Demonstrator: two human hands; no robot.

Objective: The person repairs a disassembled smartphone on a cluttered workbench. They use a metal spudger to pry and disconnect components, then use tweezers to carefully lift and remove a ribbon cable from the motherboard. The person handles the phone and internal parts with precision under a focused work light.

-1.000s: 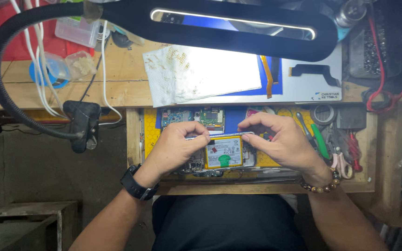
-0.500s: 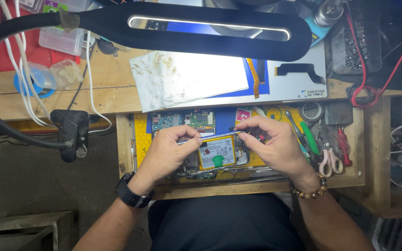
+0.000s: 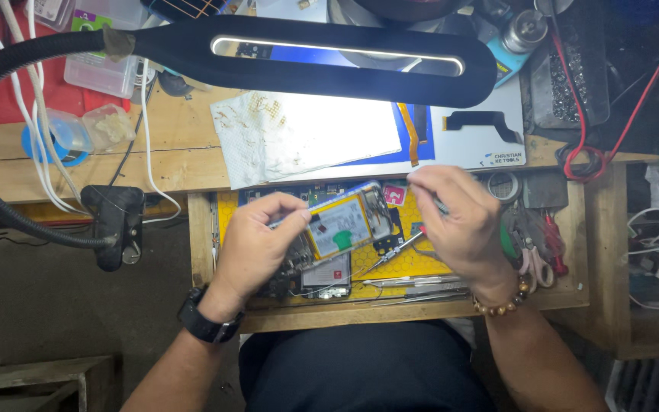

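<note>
Nearest to the camera are the person's dark lap and two forearms, the left one with a black wristwatch (image 3: 207, 322), the right one with a brown bead bracelet (image 3: 503, 302). Just beyond them is an open wooden drawer (image 3: 322, 314) with a yellow mat (image 3: 390, 263) inside. On the mat lie thin metal tools (image 3: 413, 284) and a small circuit board (image 3: 325, 275); at the right side of the drawer are scissors with pink handles (image 3: 532, 255).

The left hand (image 3: 257, 244) has its grip closed on the opened phone (image 3: 345, 221), holding it by the left edge, tilted, above the mat; the battery with a green sticker shows inside. The right hand (image 3: 455, 221) is just beside the phone, to its right. Its fingers are pinched on a thin grey tool (image 3: 438, 203), which is mostly hidden, so I cannot tell its kind.

Farther, on the wooden tabletop (image 3: 184, 172), lies a stained white paper towel (image 3: 303, 137) over a blue and white work pad (image 3: 490, 149). Above it hangs a black lamp (image 3: 337, 57) on a flexible neck, clamped at the left edge. White cables (image 3: 40, 152) and clear plastic boxes (image 3: 101, 72) are at the far left.
</note>
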